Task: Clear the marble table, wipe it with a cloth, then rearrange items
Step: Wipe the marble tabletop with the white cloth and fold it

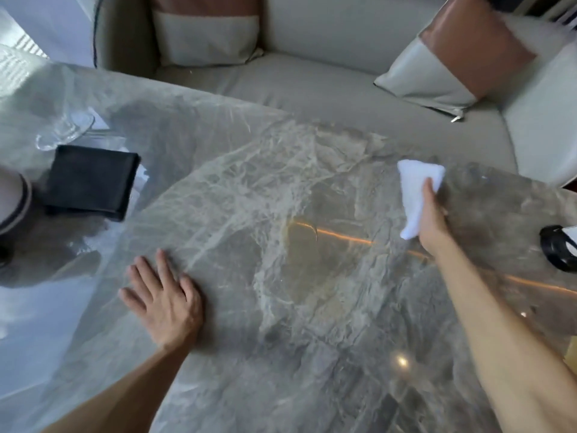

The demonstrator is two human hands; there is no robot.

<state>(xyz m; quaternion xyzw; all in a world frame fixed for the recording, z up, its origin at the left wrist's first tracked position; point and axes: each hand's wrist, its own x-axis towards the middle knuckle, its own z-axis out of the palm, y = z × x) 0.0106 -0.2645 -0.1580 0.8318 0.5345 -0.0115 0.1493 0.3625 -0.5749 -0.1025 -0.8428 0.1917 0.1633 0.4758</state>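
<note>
No legible text anywhere

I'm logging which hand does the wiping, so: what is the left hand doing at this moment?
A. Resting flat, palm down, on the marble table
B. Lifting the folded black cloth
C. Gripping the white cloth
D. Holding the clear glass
A: the left hand lies spread, palm down, on the grey veined marble table, empty, while the right hand grips the white cloth farther across the top.

Two bare forearms, no sleeves visible in head view. Left hand (165, 303) bare: no glove, ring, watch. Right hand (432, 220) likewise bare, wrist unadorned.
</note>
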